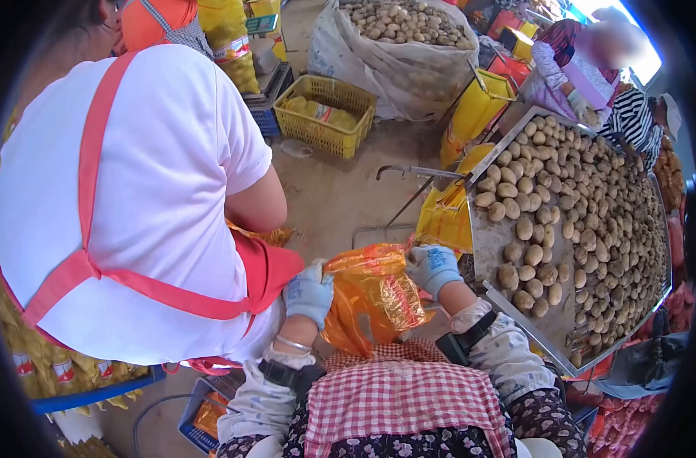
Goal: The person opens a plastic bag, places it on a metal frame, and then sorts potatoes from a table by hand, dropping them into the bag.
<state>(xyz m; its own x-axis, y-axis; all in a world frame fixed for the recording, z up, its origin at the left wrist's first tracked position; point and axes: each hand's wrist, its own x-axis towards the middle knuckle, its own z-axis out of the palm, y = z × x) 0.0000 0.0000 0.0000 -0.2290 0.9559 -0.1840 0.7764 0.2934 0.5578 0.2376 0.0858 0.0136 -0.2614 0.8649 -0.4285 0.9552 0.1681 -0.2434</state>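
Observation:
Stretched between my two gloved hands, in front of my checked apron, is an orange mesh bag (375,298) with a shiny printed panel. My left hand (310,292), in a pale blue-white glove, grips the bag's left upper edge. On the opposite edge, my right hand (433,269) pinches the bag near the metal table's corner. The bag hangs limp and looks unfilled. To the right, many potatoes (546,229) lie spread over the metal sorting table (489,252).
A person in a white shirt (157,191) with red straps is close at my left. Behind are a yellow crate (325,137) and a large white sack (409,76) of potatoes. Metal hooks (417,169) jut from the table's left side. Another person (569,69) works at the far side.

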